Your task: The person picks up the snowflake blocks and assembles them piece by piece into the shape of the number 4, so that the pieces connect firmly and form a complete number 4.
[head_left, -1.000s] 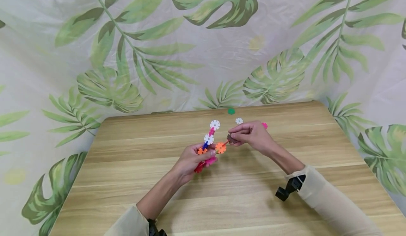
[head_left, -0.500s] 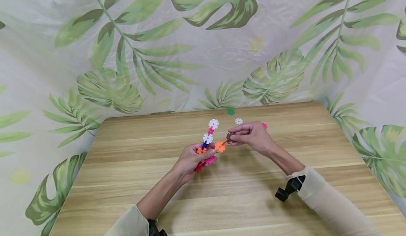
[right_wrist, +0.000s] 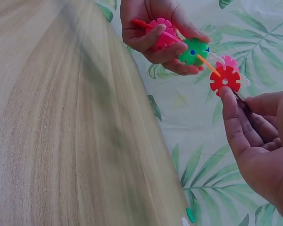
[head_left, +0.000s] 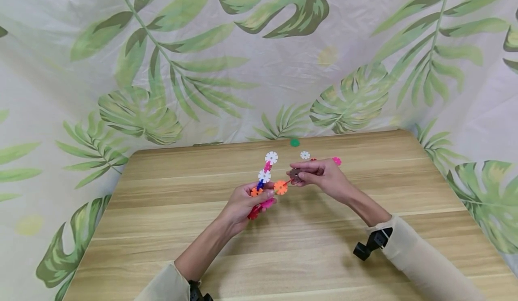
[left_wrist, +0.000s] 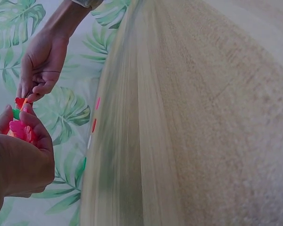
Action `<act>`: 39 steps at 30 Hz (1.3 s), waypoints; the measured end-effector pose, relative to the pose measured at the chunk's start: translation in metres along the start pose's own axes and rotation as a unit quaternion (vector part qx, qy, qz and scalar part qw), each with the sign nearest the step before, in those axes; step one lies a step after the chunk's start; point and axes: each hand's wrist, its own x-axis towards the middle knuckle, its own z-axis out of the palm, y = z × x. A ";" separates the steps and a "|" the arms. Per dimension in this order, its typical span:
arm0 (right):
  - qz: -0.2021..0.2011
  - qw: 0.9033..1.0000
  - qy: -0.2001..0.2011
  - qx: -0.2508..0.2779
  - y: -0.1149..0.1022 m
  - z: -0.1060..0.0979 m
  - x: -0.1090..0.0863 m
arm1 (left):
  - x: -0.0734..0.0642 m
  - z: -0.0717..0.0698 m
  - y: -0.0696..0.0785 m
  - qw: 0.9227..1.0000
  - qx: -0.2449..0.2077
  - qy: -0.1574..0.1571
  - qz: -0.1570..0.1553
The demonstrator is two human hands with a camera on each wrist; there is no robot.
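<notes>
Joining is apparently attempted near the orange notched disc, the brown disc pinched by the right hand, the chain gripped by the left hand, aligned pressing likely required next.

Soft shadows cross the brightly lit table; both wrist views look dimmer.

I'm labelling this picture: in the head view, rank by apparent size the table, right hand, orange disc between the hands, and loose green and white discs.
Table
Right hand
Orange disc
Green disc and white disc: too alike to rank
</notes>
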 end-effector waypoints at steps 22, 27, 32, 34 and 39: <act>-0.029 0.998 0.048 0.011 0.005 0.010 -0.001 | 0.001 0.005 0.000 1.000 -0.012 0.021 -0.010; -0.037 0.997 0.058 -0.019 0.005 0.010 -0.002 | 0.001 0.006 -0.001 0.999 -0.017 0.027 0.000; -0.043 0.995 0.078 -0.054 0.008 0.011 -0.002 | 0.001 0.007 -0.001 0.999 -0.021 0.032 0.006; -0.046 0.993 0.090 -0.061 0.009 0.012 -0.002 | 0.001 0.008 -0.001 0.999 -0.022 0.034 0.009; -0.063 0.993 0.098 -0.020 0.015 0.017 0.000 | 0.000 0.009 -0.001 0.999 -0.023 0.037 0.015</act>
